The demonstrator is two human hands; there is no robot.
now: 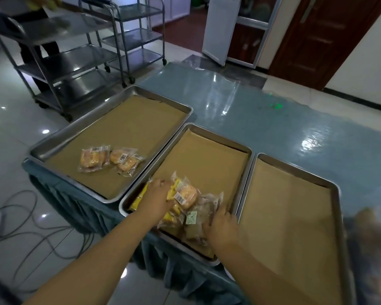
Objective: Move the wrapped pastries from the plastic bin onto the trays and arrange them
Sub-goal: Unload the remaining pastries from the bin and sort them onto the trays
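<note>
Both hands rest on the heap of wrapped pastries (186, 195) at the middle tray's (220, 136) near edge, left hand (156, 200) on yellow packets (138, 198), right hand (222, 225) on brown packets (197, 231). Whether either actually grips, I cannot tell. Best to slide packets singly toward the far edge, flat, in rows without overlap.

Catering kitchen: steel trolleys (79, 51), trays (110, 119)
</note>
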